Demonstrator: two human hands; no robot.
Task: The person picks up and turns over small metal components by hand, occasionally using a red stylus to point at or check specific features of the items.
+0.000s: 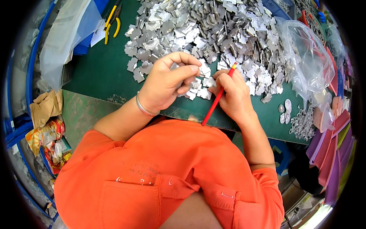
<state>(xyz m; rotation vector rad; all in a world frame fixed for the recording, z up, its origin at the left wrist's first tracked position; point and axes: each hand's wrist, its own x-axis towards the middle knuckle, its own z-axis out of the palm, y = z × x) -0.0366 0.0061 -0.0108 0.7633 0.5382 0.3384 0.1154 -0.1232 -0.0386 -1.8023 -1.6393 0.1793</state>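
A large heap of thin silvery metal pieces (183, 30) covers the far middle of the green table (99, 76). At the heap's near edge, my left hand (167, 80) is closed, with thumb and forefinger bent toward each other; anything between them is too small or hidden to make out. My right hand (234, 91) grips a slanting red pencil (213, 108), which has a yellow band near its upper end. The right fingertips are close to several loose metal pieces (194, 91) lying between the two hands.
Yellow-handled pliers (112, 24) lie at the far left. A clear plastic bag (307, 53) rests right of the heap. Round metal discs (286, 110) and small metal clasps (304, 124) sit at the right edge, beside coloured strips (335, 152). Blue shelving (32, 65) stands left.
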